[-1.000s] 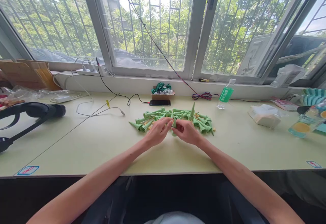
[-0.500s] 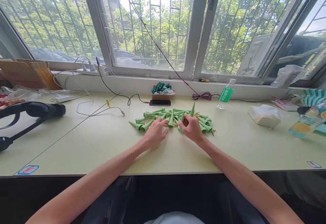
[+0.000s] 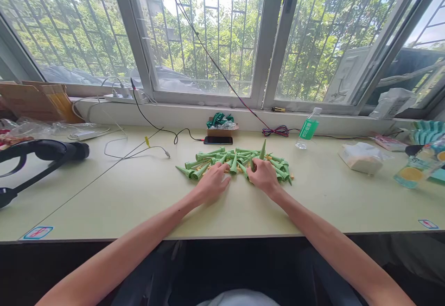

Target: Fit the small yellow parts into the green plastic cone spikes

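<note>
Desk (image 3: 225,218) under heap of green cones (image 3: 199,173), around middle. Left hand (image 3: 211,184) at heap's near edge, fingers open, thumb apart; right hand (image 3: 265,176), fingers closed on one cone (image 3: 252,165). Best: light pinch, walls uncrushed, knuckles clear of upright cone (image 3: 263,149) beside, small tan pieces (image 3: 292,176) undisturbed.

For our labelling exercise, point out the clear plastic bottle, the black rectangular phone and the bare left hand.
Clear plastic bottle (image 3: 308,130): head view, on its green label.
Black rectangular phone (image 3: 218,140): head view, middle of the screen.
Bare left hand (image 3: 212,182): head view, back of hand.
</note>
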`<state>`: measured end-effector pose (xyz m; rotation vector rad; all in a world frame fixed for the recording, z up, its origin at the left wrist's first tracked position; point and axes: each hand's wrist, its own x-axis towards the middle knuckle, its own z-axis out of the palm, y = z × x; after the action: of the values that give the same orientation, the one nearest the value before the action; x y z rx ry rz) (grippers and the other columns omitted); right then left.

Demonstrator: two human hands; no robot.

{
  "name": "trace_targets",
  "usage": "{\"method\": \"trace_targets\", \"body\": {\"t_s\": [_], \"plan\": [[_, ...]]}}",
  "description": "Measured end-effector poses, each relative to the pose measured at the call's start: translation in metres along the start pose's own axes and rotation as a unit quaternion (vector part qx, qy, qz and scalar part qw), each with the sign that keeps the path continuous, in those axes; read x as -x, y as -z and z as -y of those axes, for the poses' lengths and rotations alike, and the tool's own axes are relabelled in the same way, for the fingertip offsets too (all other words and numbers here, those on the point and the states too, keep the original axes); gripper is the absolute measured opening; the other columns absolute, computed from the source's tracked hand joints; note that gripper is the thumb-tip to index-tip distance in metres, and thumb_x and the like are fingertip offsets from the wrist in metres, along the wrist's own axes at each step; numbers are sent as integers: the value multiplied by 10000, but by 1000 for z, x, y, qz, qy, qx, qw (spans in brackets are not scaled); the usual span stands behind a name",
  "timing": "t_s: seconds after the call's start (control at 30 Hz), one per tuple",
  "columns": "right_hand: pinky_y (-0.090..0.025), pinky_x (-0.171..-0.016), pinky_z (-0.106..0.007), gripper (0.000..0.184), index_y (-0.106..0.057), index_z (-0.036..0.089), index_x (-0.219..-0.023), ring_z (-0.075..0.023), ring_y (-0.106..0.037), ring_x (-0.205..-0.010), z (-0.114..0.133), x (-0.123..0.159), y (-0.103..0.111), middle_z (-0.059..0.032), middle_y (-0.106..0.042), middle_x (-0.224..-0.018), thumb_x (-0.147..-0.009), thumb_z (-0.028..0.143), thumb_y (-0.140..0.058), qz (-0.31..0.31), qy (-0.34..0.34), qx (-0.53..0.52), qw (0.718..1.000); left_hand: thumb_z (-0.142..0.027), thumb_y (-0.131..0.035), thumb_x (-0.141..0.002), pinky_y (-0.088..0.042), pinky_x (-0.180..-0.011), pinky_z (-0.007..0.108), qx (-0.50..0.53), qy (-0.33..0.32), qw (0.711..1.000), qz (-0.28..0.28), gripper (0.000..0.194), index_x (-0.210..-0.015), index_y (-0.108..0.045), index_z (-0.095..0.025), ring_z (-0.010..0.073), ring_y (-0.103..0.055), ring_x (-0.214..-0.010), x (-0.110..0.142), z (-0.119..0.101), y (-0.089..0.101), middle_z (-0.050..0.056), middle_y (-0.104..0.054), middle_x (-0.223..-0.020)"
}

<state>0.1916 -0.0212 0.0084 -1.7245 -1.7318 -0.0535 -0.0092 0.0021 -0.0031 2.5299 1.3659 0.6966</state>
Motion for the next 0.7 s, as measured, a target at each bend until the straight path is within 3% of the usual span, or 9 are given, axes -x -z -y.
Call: {"method": "trace_targets", "body": {"t_s": [0.13, 0.37, 0.7], "plan": [[-239, -522, -238, 164, -463, 196, -642, -132, -455, -570, -1, 0, 0, 4, -546, -601, -784, 242, -532, 14, -9, 19, 1000, -313, -491, -887, -480, -815, 368, -6, -1, 1000, -2, 233, -1090, -572, -230, 249, -598, -919, 0, -1, 0, 72, -596, -1025], [-250, -536, -241, 118, -514, 199, -692, -148, -527, -622, 0, 0, 1, -6, -590, -648, -794, 249, -544, 9, -19, 27, 999, -329, -500, -889, -484, -793, 362, -14, 1, 1000, 3, 411, -1296, -524, -275, 262, -599, -941, 1, -2, 0, 76, -592, -1033], [-246, -539, -238, 88, -545, 201, -692, -134, -468, -561, 1, 0, 3, 13, -557, -599, -773, 234, -560, -32, -21, -6, 999, -315, -509, -883, -489, -761, 361, -12, -8, 1000, 5, 392, -1271, -553, -278, 270, -602, -936, 1, -2, 1, 78, -592, -1028]]}}
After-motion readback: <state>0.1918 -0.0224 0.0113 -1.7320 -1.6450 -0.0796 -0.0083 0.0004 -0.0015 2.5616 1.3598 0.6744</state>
